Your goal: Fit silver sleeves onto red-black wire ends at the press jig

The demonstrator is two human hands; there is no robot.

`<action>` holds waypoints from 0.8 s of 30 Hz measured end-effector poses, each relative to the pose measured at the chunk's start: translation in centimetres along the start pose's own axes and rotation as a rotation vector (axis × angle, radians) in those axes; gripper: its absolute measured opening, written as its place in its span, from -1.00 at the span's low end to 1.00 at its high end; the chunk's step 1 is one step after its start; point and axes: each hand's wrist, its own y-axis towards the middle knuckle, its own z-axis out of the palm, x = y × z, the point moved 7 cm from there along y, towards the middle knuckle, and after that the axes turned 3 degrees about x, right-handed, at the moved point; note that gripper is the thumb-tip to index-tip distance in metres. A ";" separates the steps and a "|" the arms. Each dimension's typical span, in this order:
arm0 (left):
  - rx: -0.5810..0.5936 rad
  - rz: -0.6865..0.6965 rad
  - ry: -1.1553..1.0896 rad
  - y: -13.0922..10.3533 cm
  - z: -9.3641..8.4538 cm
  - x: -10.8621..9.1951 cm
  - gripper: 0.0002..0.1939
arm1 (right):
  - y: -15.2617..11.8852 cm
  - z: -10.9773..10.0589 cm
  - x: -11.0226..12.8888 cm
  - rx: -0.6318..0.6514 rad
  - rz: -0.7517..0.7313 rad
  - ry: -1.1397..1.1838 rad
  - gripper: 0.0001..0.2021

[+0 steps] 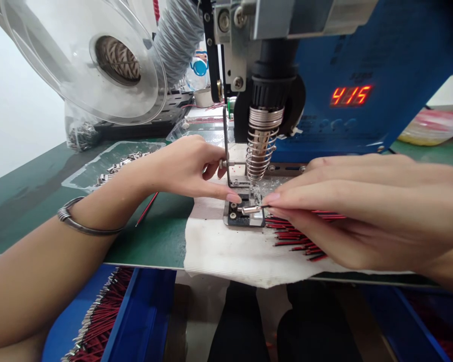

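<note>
A small silver metal connector (251, 209) lies over the black fixture (245, 221) below the soldering iron's spring-wrapped tip (261, 143). My right hand (362, 211) pinches a thin dark wire (265, 206) at the connector's right end. At the fixture's left, the thumb of my left hand (191, 168) stretches out close to the connector's other end. The remaining left fingers curl apart beside an upright metal bracket (226, 146); whether they touch it I cannot tell. Beneath my right hand, several red and black wires (294, 236) lie on a white cloth (226, 256).
Behind stands a blue machine (362, 60) with a red "415" display. A clear tray (86, 168) holds metal connectors. At upper left are a clear round hood (71, 90) and grey hose (179, 42). A blue bin (124, 311) below holds wired parts.
</note>
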 end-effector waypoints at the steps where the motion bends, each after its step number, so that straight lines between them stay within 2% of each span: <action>1: -0.002 0.001 -0.004 0.0 0.0 0.0 -0.42 | 0.0 0.0 0.0 -0.005 -0.006 -0.002 -0.81; 17: -0.021 0.002 0.032 0.0 0.0 0.1 -0.37 | -0.5 0.0 0.0 -0.018 -0.009 -0.008 -0.80; 24: -0.028 -0.001 0.010 -0.1 0.0 0.3 -0.38 | 0.0 0.1 -0.4 0.002 0.001 0.110 -0.81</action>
